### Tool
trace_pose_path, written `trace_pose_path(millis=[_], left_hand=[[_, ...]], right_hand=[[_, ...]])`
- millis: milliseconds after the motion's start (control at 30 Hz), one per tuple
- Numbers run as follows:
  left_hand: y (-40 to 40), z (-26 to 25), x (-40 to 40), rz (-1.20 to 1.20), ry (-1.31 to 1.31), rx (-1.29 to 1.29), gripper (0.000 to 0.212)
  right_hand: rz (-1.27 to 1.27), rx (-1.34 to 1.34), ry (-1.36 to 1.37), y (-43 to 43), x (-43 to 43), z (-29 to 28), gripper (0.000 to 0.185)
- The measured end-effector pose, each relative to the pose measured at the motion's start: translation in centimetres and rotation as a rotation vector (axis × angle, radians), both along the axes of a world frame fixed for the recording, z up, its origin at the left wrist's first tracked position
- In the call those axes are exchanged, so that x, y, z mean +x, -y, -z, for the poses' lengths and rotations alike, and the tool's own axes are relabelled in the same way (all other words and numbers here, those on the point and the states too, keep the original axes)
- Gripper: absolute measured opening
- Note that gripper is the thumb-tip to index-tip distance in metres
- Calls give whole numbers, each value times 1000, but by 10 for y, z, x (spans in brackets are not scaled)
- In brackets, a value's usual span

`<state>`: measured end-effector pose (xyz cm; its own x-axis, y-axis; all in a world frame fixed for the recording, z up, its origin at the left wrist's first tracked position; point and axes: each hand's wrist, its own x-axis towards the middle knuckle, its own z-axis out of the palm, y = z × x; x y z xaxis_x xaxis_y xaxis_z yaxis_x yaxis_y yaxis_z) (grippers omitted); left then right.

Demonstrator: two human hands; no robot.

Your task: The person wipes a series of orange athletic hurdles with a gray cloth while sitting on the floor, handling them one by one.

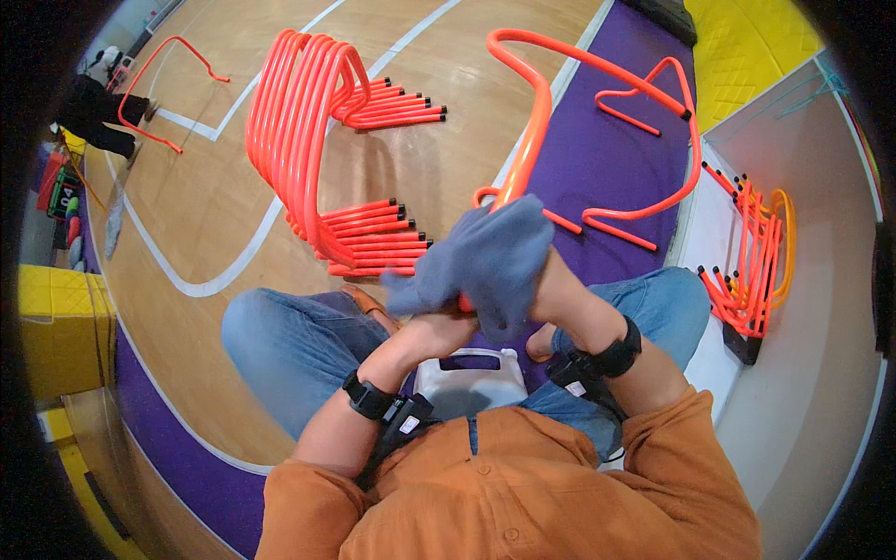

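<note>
An orange tubular training hurdle (523, 157) rises in front of me, one black-capped foot reaching out to the upper right. A blue-grey cloth (483, 252) is wrapped around its tube. My right hand (549, 280), mostly hidden by the cloth, grips the cloth around the tube. My left hand (444, 329) closes on the tube just below the cloth; its fingers are partly hidden. Between my knees is a white plastic stool (470, 381).
Several nested orange hurdles (294, 133) stand ahead on the wood-look floor. Another hurdle (693, 154) rests on the purple floor strip. More orange and yellow hurdles (756, 259) lie by the right wall. At far left, a person (105, 112) stands near a single hurdle (126, 98).
</note>
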<state>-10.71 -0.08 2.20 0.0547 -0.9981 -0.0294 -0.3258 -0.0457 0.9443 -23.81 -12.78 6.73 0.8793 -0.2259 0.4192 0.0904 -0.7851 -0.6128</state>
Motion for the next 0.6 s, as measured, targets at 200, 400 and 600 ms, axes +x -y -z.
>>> trace_pose_path(millis=[200, 400, 600], left_hand=[[4, -9, 7, -85, -232, 89, 32], [-4, 22, 3, 43, 88, 359, 46], [-2, 50, 0, 239, 79, 368, 41]], right_hand=[[116, 557, 25, -8, 5, -20, 50], [183, 809, 260, 45, -19, -16, 47], [223, 351, 196, 51, -17, -15, 44]])
